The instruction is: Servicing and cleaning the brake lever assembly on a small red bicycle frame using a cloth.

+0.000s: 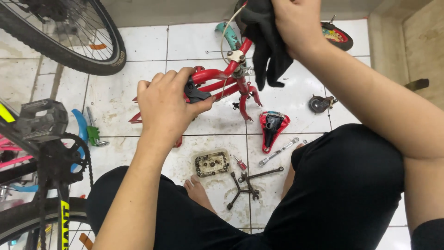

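— Head view. What lies around?

— Tiled floor [138, 46]: red saddle [273, 127], wrench [279, 152], cross spanner [247, 185], a tray of small parts [212, 164]. A big wheel [83, 41] stands upper left.

— Your hands?

— My left hand [164, 104] wraps the red bike frame [217, 78] at its black clamp, closed tight. My right hand [296, 23] grips a black cloth [266, 41] bunched over the frame's top end.

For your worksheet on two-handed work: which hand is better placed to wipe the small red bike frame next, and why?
The right hand, probably: it already holds the black cloth against the red bike frame. The left hand is closed around the black brake lever, steadying the frame.
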